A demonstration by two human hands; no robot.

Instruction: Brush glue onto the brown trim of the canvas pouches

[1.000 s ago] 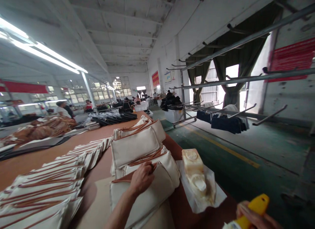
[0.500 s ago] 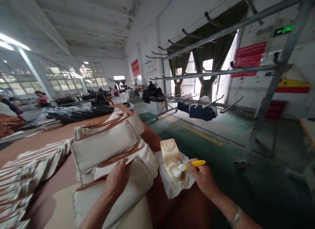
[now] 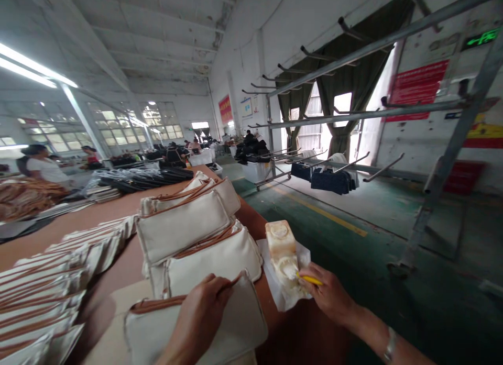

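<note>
My left hand (image 3: 206,307) is closed on the top edge of a cream bag (image 3: 231,325) with brown trim, in front of me. In my right hand (image 3: 332,291) is a brush with a yellow handle (image 3: 312,279). Its white-coated bristles dip into the opening of a cut-open plastic container (image 3: 282,242), which is smeared with whitish paste. Under the container lies a white sheet (image 3: 285,303) at the table's right edge. Just behind the held bag, more cream bags (image 3: 184,226) are stacked in an overlapping pile.
A long row of cream pieces with brown edges (image 3: 51,286) covers the left of the brown table (image 3: 251,218). Farther back lie dark straps (image 3: 157,176). A metal rack with prongs (image 3: 432,197) stands right, with dark blue pieces (image 3: 332,180) hanging. A person (image 3: 43,166) is at far left.
My left hand has drawn the front cream bag apart from the pile, tilting it toward the right. The brush has gone lower into the container. The view has turned slightly left.
</note>
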